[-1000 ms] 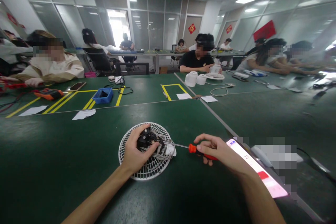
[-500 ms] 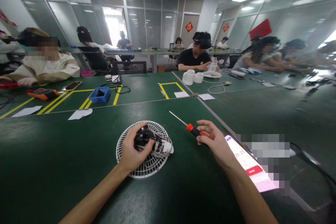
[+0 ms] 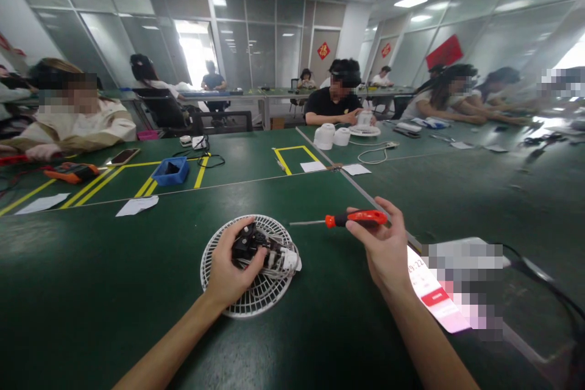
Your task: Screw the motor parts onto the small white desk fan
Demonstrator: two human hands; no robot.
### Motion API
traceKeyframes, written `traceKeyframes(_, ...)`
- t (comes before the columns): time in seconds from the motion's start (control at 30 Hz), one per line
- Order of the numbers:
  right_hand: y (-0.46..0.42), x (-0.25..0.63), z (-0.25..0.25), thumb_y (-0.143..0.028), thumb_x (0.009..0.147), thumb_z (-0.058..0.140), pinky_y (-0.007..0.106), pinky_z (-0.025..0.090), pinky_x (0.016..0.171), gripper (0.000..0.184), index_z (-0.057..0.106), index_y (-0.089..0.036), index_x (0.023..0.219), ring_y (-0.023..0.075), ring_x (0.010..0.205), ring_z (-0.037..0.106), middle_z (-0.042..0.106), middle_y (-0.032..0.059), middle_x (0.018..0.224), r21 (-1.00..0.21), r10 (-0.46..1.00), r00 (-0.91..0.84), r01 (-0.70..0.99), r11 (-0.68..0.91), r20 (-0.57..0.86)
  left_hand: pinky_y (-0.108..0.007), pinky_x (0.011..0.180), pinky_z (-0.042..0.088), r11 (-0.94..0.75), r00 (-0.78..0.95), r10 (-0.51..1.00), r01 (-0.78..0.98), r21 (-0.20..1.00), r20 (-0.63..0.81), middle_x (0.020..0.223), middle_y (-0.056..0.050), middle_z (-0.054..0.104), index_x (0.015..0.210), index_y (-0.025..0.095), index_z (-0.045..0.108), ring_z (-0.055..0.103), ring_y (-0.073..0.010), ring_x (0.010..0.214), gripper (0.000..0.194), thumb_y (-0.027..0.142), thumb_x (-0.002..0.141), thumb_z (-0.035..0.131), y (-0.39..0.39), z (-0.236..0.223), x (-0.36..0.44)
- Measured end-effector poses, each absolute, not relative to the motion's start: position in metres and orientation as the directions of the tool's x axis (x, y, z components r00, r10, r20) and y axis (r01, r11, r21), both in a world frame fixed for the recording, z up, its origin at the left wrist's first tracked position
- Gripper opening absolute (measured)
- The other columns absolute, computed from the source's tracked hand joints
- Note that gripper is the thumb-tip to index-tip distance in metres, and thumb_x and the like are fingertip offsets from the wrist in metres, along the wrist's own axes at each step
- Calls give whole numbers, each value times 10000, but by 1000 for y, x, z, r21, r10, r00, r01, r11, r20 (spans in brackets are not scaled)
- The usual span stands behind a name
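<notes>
My left hand [image 3: 231,271] is closed around a black motor assembly [image 3: 247,245], thumb on one side and fingers on the other. This assembly rests on a round white fan grille [image 3: 265,301] lying flat on the green table. A white plastic part [image 3: 289,260] and a coiled pale cable [image 3: 273,268] sit at the assembly's right end. My right hand [image 3: 381,247] grips a screwdriver [image 3: 359,218] by its red and black handle. The screwdriver lies nearly level, its metal shaft [image 3: 308,222] pointing left, with the tip close to the grille's upper right rim.
Beside my right forearm lies a lit phone [image 3: 436,295]. A blue bin [image 3: 170,172], paper slips [image 3: 137,205] and an orange meter [image 3: 75,172] are farther left. Across the table, a person in black [image 3: 336,100] works near white round parts [image 3: 324,136]. A cable [image 3: 372,155] lies there.
My right hand has turned and risen a little, swinging the screwdriver from a slant to nearly level. My left hand keeps its hold on the motor assembly. The view has shifted slightly.
</notes>
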State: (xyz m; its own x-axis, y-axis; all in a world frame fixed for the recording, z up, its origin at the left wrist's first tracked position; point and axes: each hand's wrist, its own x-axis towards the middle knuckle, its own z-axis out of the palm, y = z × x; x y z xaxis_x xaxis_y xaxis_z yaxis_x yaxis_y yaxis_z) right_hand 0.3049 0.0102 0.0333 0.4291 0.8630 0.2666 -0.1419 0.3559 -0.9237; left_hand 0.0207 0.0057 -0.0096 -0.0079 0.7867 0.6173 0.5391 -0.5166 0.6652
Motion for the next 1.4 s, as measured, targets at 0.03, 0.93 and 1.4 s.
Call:
traceKeyframes(0.03, 11, 304, 33, -281, 593, 944, 563, 507, 1044, 837, 475, -276, 1287, 296, 1027, 754, 782, 21, 940, -918, 859, 434, -152, 366, 270, -456, 1081, 515, -515, -9, 788, 539, 667, 616, 1280, -83, 665, 1324, 233, 576, 657, -261, 1157, 533, 353, 831, 738, 6, -10, 21)
traceKeyframes(0.93, 18, 260, -1, -235, 844, 602, 407, 454, 927, 435, 683, -192, 1269, 280, 1006, 637, 750, 95, 1128, -511, 970, -79, 838, 189, 229, -449, 1083, 517, -517, -2, 784, 551, 656, 620, 1270, -100, 673, 1315, 198, 584, 663, -259, 1154, 493, 318, 846, 676, 5, -6, 21)
traceKeyframes(1.4, 11, 265, -11, -317, 942, 587, 465, 381, 1084, 526, 550, -203, 1454, 325, 1297, 517, 618, 153, 1382, -384, 971, -144, 899, 208, 189, -440, 1037, 563, -447, -27, 813, 611, 653, 582, 1244, -68, 699, 1288, 227, 629, 692, -245, 1086, 504, 327, 801, 715, -17, 4, -9)
